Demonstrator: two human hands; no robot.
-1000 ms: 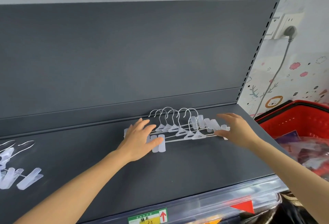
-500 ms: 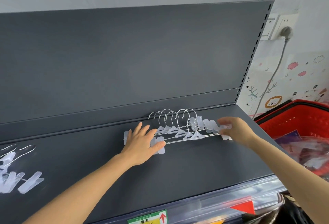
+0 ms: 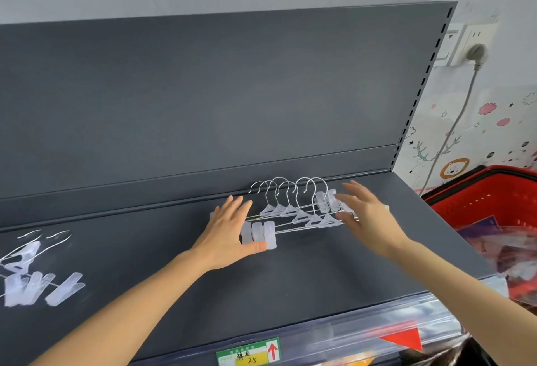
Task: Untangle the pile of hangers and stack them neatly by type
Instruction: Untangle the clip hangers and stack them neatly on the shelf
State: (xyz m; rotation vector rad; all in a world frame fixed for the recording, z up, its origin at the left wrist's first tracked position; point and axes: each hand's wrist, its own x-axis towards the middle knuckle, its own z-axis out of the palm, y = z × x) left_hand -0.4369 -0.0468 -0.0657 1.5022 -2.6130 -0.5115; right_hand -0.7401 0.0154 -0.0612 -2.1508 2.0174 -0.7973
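Showing translucent plastic clip hangers with silver wire hooks (image 3: 302, 215), lying fanned in an overlapping row near the back of a dark grey metal shelf (image 3: 319, 275). Pressing on their left clips with the left hand (image 3: 229, 233), fingers straight and spread. Spreading the right hand (image 3: 366, 218) over the right clips, fingers straightened and gripping nothing, no longer curled at the row's end as before.

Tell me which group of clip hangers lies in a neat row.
The middle group, between the left hand and right hand: its hooks overlap evenly. The left-edge group on the shelf lies crossed.
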